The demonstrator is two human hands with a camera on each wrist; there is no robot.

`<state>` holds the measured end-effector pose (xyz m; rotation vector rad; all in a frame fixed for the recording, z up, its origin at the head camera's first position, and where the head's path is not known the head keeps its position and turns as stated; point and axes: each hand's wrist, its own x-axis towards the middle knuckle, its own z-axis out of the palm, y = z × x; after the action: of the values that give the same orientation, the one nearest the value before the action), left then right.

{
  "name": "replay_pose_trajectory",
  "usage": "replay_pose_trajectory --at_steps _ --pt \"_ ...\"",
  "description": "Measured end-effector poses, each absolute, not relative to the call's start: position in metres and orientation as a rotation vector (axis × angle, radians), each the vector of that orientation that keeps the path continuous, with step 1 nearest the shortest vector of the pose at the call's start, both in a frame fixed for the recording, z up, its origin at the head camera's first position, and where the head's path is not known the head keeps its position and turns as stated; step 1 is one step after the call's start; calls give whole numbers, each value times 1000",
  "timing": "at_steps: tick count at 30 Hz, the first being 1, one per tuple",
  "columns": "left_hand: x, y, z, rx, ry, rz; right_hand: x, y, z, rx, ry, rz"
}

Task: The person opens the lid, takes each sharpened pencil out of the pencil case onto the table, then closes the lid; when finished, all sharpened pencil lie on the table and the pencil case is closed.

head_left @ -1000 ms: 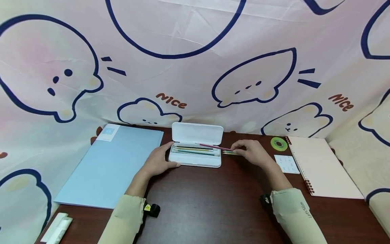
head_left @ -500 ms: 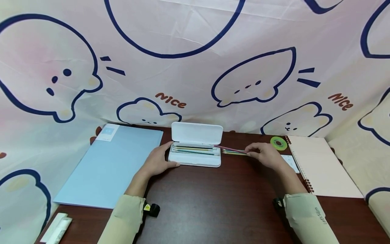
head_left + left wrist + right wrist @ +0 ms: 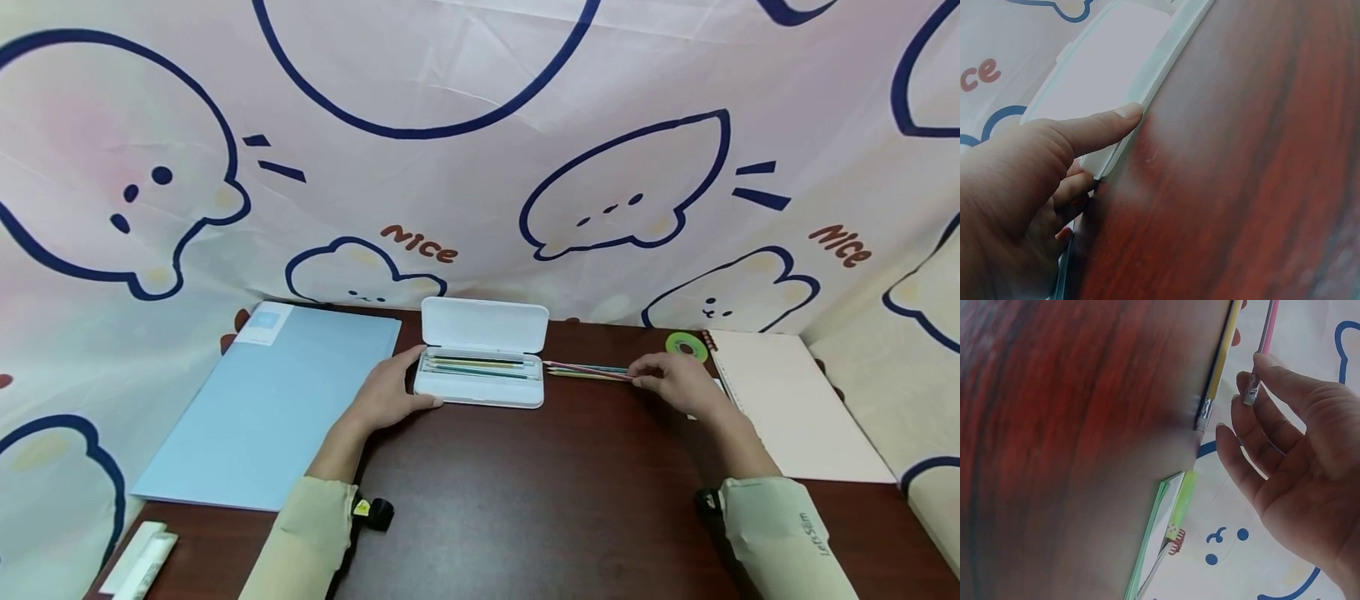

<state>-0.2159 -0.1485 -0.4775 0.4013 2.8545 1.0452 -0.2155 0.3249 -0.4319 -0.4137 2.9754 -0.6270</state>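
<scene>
A white pencil case [image 3: 480, 395] stands with its lid up at the back of the table, several pencils [image 3: 480, 374] lying inside. My left hand [image 3: 384, 393] grips its left end; in the left wrist view the thumb [image 3: 1107, 127] lies along the front edge. To the right of the case, my right hand [image 3: 681, 383] pinches a pink pencil [image 3: 1266, 331] between thumb and fingertips near its eraser end. That pencil is outside the case, low over other pencils [image 3: 573, 374] on the table. In the right wrist view, a yellow-and-black pencil [image 3: 1219, 369] lies beside the hand.
A blue folder [image 3: 277, 408] lies left, with white-and-green wrapped sticks [image 3: 142, 558] nearer me. At right are a green tape roll [image 3: 686, 345], a spiral notebook [image 3: 802, 408] and a small card mostly behind my right hand. A printed cloth [image 3: 480, 183] hangs behind.
My right hand has moved right, drawing the pink pencil out from over the case to above the pencils on the table. My left hand stays on the case.
</scene>
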Motion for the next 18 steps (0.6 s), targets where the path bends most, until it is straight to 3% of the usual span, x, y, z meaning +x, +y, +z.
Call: replay_pose_trajectory --at_steps 18 --pt "-214 -149 -473 385 2852 1040 -217 336 -433 -415 2963 -563"
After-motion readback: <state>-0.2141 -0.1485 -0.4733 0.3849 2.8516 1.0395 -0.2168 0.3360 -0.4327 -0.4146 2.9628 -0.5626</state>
